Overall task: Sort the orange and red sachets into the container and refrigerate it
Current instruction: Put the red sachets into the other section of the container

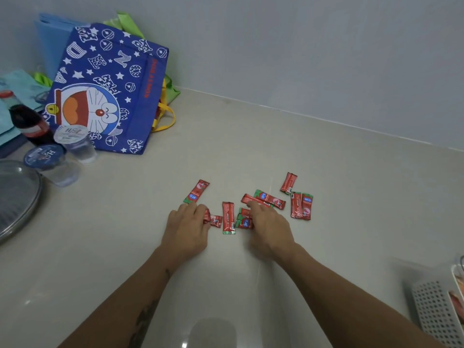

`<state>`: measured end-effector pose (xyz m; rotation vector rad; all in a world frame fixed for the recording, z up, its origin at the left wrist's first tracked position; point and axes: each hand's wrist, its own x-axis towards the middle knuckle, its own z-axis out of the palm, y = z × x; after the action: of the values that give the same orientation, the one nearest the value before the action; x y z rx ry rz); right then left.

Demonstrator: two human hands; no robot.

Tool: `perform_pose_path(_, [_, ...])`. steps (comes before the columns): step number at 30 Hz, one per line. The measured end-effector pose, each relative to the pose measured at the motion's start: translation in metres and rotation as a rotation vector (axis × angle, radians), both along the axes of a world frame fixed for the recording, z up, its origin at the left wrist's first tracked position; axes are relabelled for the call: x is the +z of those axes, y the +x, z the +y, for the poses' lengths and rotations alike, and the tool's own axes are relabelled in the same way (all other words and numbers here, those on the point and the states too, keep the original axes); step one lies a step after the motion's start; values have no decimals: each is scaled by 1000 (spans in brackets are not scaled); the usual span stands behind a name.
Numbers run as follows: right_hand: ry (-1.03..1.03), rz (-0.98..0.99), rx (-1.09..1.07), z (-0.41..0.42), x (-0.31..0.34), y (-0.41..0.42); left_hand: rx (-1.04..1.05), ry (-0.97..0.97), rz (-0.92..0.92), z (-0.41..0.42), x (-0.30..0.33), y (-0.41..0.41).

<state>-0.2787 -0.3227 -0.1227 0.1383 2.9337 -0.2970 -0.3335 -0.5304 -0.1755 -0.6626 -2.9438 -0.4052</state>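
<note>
So both hands are down on the counter (326, 151) in the middle of a scatter of red sachets (270, 199), and the step looks like gathering them into a pile. The left hand (187, 228) lies palm down with fingers together over a couple of small sachets at its fingertips, touching or maybe lightly pinching one, honestly can't tell. The right hand (270, 226) is curled over two or three overlapping sachets near the middle of the scatter, fingers bent onto them, but whether it's really gripping is hidden. One upright sachet (228, 217) sits between the two hands, one angled sachet (196, 192) lies just beyond the left hand, and a pair plus one more lie past the right hand. If it were me I'd sweep inward with flat fingers, since they're slippery little things, then grab the whole bunch. No orange ones visible here. The white perforated basket (434, 312) is well to the right of the sachets at the frame edge, possibly the container. Far left of the sachets: blue cartoon bag (108, 89), cola bottle (27, 119), two sealed water cups (75, 144), a metal lid (17, 197). Nothing really blocks the path
</note>
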Motion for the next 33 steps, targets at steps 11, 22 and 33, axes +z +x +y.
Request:
perform_pose_path(11, [201, -91, 98, 2, -5, -19, 133, 230, 19, 31, 3, -1])
perform_pose_path(22, [-53, -38, -70, 22, -7, -15, 245, -18, -320, 78, 18, -6])
perform_pose_path(33, [86, -56, -76, 28, -9, -48, 251, 111, -92, 50, 35, -43])
